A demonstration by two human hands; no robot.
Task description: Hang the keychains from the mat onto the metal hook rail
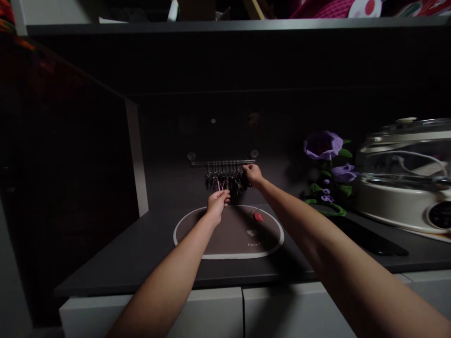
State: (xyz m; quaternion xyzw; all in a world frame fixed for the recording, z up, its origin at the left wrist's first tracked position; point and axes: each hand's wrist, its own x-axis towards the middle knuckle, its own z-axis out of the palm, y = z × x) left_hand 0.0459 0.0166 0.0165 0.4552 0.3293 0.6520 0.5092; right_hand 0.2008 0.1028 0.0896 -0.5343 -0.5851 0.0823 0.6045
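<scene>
Left hand [218, 203] bunching fingers at pink strap [218, 185] among keyrings [239, 187] hanging under rail [223, 163]; grip unclear. Right hand [253, 174] curling at rail's right end; can't tell if grasping. Red tag [258, 217] lying on mat [230, 239], desk [132, 256] supporting both.

The small hanging items [240, 187] look indistinctly blurred.

1. A slender, clear horizontal rail [202, 164] sits almost level on the dark, flat wall [165, 180], with a round, clear mount near each end.
2. Narrow, pale hooks [227, 166] hang side by side from it.
3. Small dark and shiny pendants [210, 180] dangle below, crowded together, too dim to tell apart.
4. A thin pink strap [218, 185] hangs among them, left of centre.
</scene>
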